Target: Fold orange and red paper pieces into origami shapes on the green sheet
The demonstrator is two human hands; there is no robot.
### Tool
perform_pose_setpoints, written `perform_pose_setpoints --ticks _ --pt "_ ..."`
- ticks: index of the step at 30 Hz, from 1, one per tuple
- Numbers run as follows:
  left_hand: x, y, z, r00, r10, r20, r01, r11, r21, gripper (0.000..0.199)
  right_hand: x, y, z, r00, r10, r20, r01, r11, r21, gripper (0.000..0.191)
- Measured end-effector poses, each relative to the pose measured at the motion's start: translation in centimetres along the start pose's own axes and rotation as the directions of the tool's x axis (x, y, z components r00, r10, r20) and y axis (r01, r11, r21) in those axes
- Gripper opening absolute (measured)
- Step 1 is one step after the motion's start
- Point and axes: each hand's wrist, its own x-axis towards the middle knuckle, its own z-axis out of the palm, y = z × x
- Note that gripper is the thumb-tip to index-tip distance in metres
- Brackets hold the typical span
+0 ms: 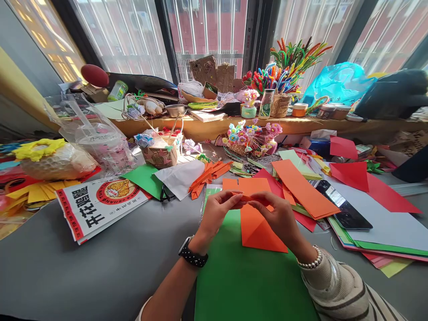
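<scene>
Well to the left of the left hand [217,205], a plastic cup [103,142] with a straw stands in a clear bag; how full it is I cannot tell, but a wide swing of the left arm might tip it onto the paper. Nearer that hand lies a printed packet [103,203], loose enough to be nudged along by the same arm. Just beyond the left hand and to its left, folded orange pieces [209,176] lie heaped and untied, so brushing fingers could scatter them.

Thumb and fingers of the left hand pinch one end of a small folded orange paper [243,197]; the right hand [277,214] pinches its other end, so it is held between the two. Uneven pressure there could set a crooked crease, and pulling the hands apart could tear it. The fingers hide much of the fold, which makes a slip harder to notice.

Below both hands, larger orange paper [262,232] rests on a green sheet [254,290]; a dropped wrist might dent or shift it. To the right of the right hand, a phone [344,207] lies on stacked paper [394,232]: dragging a sheet from under it, or catching it with the striped sleeve [344,290], could send it sliding.
</scene>
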Motion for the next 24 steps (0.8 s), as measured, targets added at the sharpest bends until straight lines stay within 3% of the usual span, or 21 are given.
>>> perform_pose_setpoints --ticks 10,17,24 --pt "0.05 -0.08 0.02 0.999 0.004 -0.038 -0.005 1.0 -0.018 0.021 0.51 0.64 -0.57 0.98 0.181 0.082 -0.19 0.974 0.121 0.018" --pt "0.13 -0.06 -0.17 0.997 0.022 -0.072 -0.023 1.0 -0.017 0.021 0.5 0.37 -0.65 0.988 0.145 0.055 -0.15 0.981 0.125 0.013" --pt "0.2 0.03 -0.23 0.995 -0.041 -0.089 0.038 0.999 -0.039 0.027 0.42 0.39 -0.72 0.996 0.087 0.023 -0.089 0.992 0.092 0.012"
